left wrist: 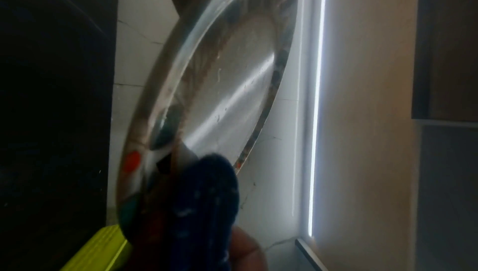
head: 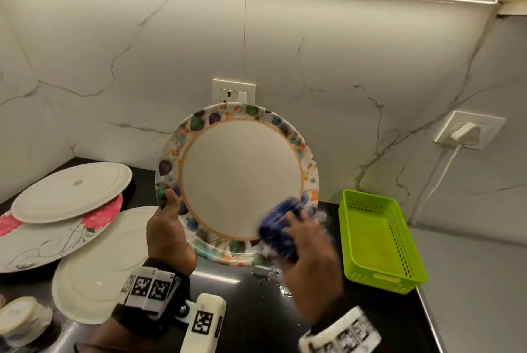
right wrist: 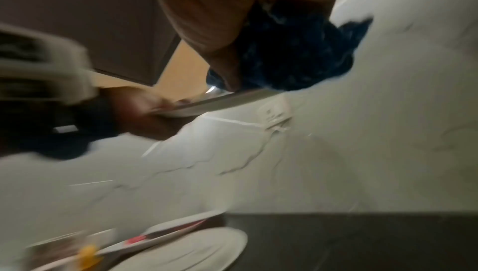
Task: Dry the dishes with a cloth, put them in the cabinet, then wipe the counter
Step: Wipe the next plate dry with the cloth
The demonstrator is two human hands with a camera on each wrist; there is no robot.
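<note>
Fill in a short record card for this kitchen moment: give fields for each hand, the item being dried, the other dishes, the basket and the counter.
left hand: grips the lower left rim of the patterned plate, thumb on its face
right hand: holds a blue cloth against the plate's lower right rim
plate: held up, tilted, face toward the person
other dishes: stacked plates at left, some overlapping
basket: green basket at right, nothing seen inside
counter: black counter with water drops below the plate

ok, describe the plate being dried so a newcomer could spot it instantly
Over the black counter, in front of the wall socket, the left hand holds the plate upright. Unlike the plates stacked at left, its rim has colourful blobs and an orange ring.
</note>
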